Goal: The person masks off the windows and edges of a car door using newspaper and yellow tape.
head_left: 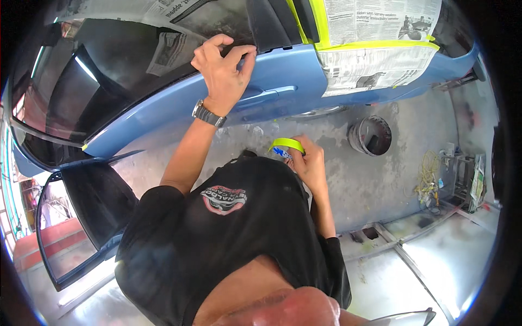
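My left hand [224, 70], with a dark watch at the wrist, is raised to the blue car door [283, 73]. Its thumb and index finger pinch together at the lower window edge beside the black pillar trim [270, 24]; whatever lies between the tips is too small to make out. Lower down, in front of my chest, my right hand [311, 163] grips a roll of yellow-green masking tape [288, 143]. Newspaper sheets [375, 68] edged with the same tape cover the rear part of the car. The dark window [125, 65] stretches left of my left hand.
A dirty bucket [370, 136] stands on the grey floor [337, 179] to the right. Beyond it, a coiled yellowish hose or cord [428, 171] hangs by a metal rack [465, 182]. On the left, another dark framed car door [81, 217] stands out from the bodywork.
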### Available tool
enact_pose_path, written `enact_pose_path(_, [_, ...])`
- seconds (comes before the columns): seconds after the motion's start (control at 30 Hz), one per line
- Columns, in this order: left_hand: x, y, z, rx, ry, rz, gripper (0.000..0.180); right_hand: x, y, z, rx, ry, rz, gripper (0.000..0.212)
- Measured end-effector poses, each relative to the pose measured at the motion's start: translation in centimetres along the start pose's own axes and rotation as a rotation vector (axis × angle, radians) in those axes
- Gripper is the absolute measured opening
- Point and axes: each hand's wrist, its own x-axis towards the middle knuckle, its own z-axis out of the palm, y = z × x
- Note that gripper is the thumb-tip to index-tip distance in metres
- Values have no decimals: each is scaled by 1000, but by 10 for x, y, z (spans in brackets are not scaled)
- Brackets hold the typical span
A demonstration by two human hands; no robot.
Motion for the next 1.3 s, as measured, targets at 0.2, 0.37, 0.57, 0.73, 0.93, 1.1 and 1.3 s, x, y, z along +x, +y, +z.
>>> enact_pose_path(0.2, [1,1,2,-15,32,-18,18,3,-4,2,23,-57,83,11])
enact_pose_path(0.37, [-1,-3,4,-6,58,3,18,1,2,4,4,-40,46,14])
enact_pose_path(0.57, [-10,-24,8,119,48,127,17,1,4,4,-80,-90,37,23])
enact_pose_path(0.73, [2,-18,8,56,97,187,18,-2,12,0,15,28,-88,19])
enact_pose_path(0.93, [-9,-25,10,101,61,293,19,-23,22,-22,-15,123,-55,16])
enact_pose_path(1.1, [-6,-27,10,72,87,355,20,-46,41,-52,-18,186,40,17])
enact_pose_path(1.3, [-11,-31,5,82,26,400,17,-52,48,-73,-12,229,61,13])
